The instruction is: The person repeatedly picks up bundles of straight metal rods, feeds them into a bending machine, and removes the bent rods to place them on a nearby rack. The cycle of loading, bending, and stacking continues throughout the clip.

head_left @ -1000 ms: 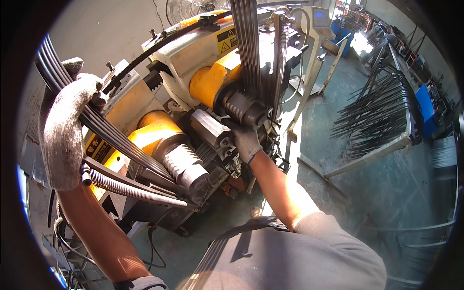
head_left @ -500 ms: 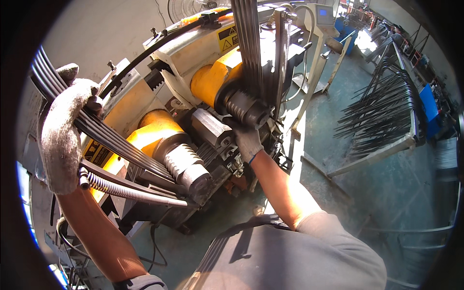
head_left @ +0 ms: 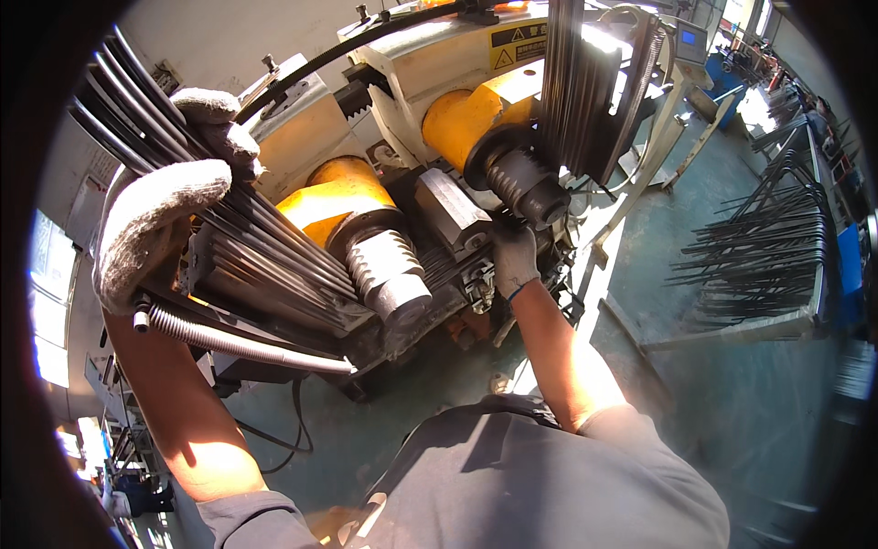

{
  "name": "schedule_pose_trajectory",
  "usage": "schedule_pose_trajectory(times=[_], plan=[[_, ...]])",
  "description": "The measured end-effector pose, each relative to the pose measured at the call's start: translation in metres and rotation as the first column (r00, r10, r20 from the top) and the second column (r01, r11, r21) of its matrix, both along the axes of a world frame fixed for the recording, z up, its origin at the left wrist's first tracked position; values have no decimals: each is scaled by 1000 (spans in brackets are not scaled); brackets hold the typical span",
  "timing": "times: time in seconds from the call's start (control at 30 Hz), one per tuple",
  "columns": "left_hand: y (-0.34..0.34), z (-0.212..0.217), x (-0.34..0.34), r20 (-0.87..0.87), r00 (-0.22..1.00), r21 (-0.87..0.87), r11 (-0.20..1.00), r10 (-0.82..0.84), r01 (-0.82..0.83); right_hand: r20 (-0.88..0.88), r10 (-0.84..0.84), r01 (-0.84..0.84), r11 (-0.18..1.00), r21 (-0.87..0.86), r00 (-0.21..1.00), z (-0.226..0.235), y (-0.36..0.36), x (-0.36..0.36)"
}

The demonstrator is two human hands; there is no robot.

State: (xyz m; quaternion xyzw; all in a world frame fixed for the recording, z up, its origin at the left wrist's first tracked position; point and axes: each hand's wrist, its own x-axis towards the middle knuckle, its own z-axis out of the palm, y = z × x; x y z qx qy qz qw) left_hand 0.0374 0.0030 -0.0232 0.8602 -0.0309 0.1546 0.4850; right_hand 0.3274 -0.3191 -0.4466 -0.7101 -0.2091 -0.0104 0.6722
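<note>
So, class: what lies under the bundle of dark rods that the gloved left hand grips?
Under the rod bundle held by the left hand run a ribbed flexible hose and the machine's dark body. The rods hide what lies directly beneath them.

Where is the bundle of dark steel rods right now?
In the head view's upper left, the rod bundle is gripped by the gloved left hand, slanting toward the grooved roller.

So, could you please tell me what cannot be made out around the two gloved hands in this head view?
- Right hand: its fingertips, hidden among the rods at the ribbed roller.
- Left hand: its palm and grip, turned away behind the rod bundle.
- Rod bundle: its upper ends, lost in the dark fisheye rim.
- Stacked bent rods on the right: too small to count.
</note>
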Motion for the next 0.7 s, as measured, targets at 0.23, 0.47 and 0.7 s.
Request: schedule_pose_trajectory(times=[0.23, 0.47, 0.7], plan=[[-34, 10, -1, 12, 999, -216, 975, -43, 44, -5, 23, -23, 997, 69, 1000, 2, -1, 1], [-52, 8, -14, 92, 995, -164, 986, 37, -21, 261, 70, -18, 980, -197, 963, 39, -13, -10], [-76, 6, -10, 80, 992, -130, 988, 98, -87, 32, 71, -71, 997, 11, 997, 56, -18, -16]])
